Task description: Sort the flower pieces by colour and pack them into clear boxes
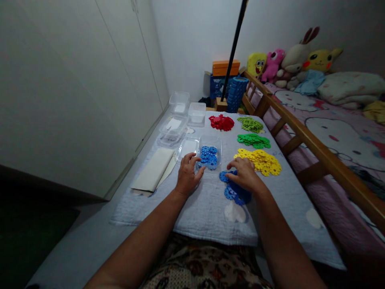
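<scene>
My left hand [189, 174] is open at the front left corner of a clear plastic box [220, 150], its thumb and fingers apart. Inside that box lie several blue flower-shaped plastic discs [208, 155]. To its right, my right hand [245, 173] curves over a loose pile of the same blue discs [237, 194] on the cloth. Its thumb and forefinger are apart, with blue showing between them. The palm hides part of the pile, and I cannot see a disc lifted. A clear lid [189, 147] is against the box's left side.
Yellow [261, 160], green [253, 140], light green [250, 124] and red disc piles [221, 122] lie at the right and back. Clear boxes [197, 112] stand at the back left, near a folded beige sheet [155, 169]. A wooden bed rail [313, 148] runs along the right.
</scene>
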Action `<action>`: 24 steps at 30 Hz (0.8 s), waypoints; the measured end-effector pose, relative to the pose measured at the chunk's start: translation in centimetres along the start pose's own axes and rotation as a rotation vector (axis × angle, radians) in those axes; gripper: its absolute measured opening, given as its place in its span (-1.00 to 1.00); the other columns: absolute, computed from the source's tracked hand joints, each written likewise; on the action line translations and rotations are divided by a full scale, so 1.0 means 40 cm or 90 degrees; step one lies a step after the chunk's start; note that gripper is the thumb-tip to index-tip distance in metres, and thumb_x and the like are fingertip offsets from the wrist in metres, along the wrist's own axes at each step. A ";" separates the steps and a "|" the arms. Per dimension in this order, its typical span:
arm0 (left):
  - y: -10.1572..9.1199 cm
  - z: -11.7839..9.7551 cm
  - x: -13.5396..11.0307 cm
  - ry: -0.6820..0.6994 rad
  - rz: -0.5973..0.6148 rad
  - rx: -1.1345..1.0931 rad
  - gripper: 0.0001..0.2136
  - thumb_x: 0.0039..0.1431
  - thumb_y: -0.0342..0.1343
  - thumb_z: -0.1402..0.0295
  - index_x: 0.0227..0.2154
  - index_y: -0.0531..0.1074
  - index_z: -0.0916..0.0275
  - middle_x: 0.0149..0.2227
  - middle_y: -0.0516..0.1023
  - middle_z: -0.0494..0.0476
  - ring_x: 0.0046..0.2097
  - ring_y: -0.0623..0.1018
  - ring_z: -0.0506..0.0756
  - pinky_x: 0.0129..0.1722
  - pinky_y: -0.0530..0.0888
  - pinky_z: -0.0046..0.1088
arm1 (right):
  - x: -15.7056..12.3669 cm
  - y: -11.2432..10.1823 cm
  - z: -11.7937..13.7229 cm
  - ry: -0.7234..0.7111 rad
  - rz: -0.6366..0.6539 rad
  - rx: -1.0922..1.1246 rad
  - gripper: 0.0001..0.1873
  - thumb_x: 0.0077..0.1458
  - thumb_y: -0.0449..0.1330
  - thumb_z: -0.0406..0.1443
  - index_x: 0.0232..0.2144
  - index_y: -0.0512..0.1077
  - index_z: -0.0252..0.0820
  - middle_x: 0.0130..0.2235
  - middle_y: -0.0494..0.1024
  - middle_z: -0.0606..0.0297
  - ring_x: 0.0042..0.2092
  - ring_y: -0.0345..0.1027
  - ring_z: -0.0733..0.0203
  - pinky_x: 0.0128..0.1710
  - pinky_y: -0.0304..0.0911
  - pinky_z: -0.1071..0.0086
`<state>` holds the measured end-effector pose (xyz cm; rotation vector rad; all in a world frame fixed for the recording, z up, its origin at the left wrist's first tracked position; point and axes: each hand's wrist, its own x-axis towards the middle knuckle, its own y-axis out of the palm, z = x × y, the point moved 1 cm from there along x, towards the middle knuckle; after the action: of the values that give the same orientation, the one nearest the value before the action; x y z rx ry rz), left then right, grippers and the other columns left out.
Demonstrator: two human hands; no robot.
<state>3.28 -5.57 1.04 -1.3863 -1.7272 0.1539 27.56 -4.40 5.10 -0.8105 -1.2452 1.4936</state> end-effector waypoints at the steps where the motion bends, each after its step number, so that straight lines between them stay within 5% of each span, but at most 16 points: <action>1: 0.000 0.000 0.000 0.001 0.001 0.000 -0.76 0.16 0.26 0.39 -0.11 0.44 0.16 0.05 0.42 0.23 0.16 0.45 0.23 0.21 0.42 -0.10 | -0.005 0.012 0.006 0.000 0.014 -0.004 -0.80 0.06 0.36 -0.19 -0.23 0.59 -0.07 -0.10 0.54 0.13 0.00 0.26 -0.09 -0.05 0.06 0.16; 8: -0.005 -0.001 -0.001 0.003 -0.003 0.009 -0.77 0.17 0.26 0.39 -0.11 0.44 0.16 0.05 0.42 0.22 0.15 0.45 0.23 0.21 0.42 -0.10 | -0.003 0.035 0.026 -0.002 0.039 0.028 -0.82 0.08 0.31 -0.33 -0.21 0.57 -0.08 -0.12 0.53 0.16 -0.01 0.28 -0.06 -0.03 0.06 0.15; 24: -0.004 0.004 -0.003 -0.001 0.013 -0.018 -0.75 0.18 0.24 0.41 -0.08 0.44 0.19 0.08 0.41 0.25 0.17 0.46 0.23 0.21 0.43 -0.12 | -0.016 -0.014 0.017 -0.008 0.044 0.135 -0.88 0.04 0.27 -0.41 -0.35 0.55 -0.10 -0.25 0.61 0.24 -0.08 0.38 0.03 -0.05 0.13 0.21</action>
<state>3.05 -5.67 0.99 -1.4246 -1.7227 0.1423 27.29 -5.23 5.74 -0.7091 -1.0554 1.6573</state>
